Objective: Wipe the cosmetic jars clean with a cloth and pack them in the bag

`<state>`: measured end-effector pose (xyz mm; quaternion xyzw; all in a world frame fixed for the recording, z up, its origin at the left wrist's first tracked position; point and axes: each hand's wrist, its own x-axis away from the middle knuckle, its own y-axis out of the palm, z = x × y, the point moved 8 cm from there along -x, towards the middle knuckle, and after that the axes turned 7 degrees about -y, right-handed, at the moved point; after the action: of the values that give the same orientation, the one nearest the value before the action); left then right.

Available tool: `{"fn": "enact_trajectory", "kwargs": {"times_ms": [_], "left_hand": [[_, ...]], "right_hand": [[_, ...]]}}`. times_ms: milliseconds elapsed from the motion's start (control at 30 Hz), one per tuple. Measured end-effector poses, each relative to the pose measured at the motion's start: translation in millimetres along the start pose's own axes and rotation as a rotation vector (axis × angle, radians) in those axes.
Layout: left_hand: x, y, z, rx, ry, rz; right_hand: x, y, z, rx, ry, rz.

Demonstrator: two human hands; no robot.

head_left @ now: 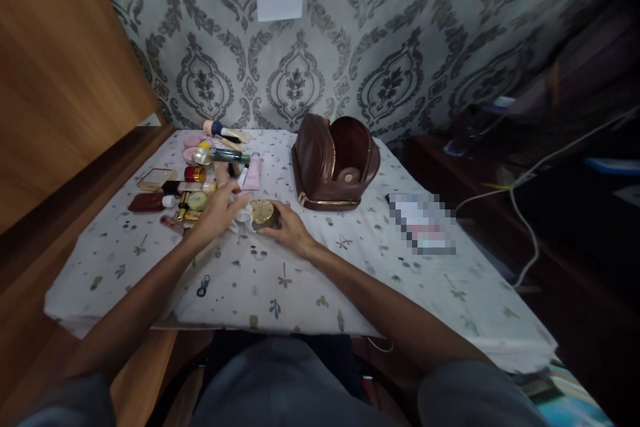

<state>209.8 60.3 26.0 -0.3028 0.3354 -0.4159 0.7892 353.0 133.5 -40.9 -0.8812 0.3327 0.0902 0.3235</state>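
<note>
A small round jar [263, 212] with a gold patterned lid sits in my right hand [293, 230], whose thumb and fingers curl about its right side. Against the jar's left side bunches a thin white tissue or wipe [243, 215], gripped by my left hand [220, 209]. Cosmetics lie close beyond and beside the left hand: a pink tube [254, 172], a pale yellow round pot [197, 201], a red and gold jar [195, 175], and a dark red bottle [150, 202] with a white cap. Part of this group is hidden behind the left hand.
A brown cosmetic bag [315, 160] stands unzipped behind the right hand. To its right lies a phone-like flat item [423, 223], blurred out. The patterned cloth [285, 293] covers the table. Wooden furniture [65, 67] borders the left; white cables [535, 240] hang at the right.
</note>
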Motion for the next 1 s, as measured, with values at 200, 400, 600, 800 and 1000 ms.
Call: {"fn": "enact_trajectory", "kwargs": {"times_ms": [200,400,600,800,1000], "left_hand": [[0.0,10.4,35.2,-0.024,0.231,0.138],[24.4,46.0,47.2,-0.145,0.414,-0.1],[28.7,40.3,39.8,-0.123,0.429,-0.256],[20.7,33.3,27.5,-0.01,0.266,-0.339],[14.9,16.1,30.6,-0.004,0.351,-0.353]], "right_hand": [[-0.4,1.5,-0.7,0.086,-0.023,-0.029],[-2.5,-0.5,-3.2,0.059,-0.07,-0.005],[-1.8,-4.3,-5.4,0.055,-0.048,0.008],[-1.0,-2.7,-6.1,0.085,-0.043,-0.029],[0.1,-2.7,-4.5,0.069,-0.053,-0.039]]}}
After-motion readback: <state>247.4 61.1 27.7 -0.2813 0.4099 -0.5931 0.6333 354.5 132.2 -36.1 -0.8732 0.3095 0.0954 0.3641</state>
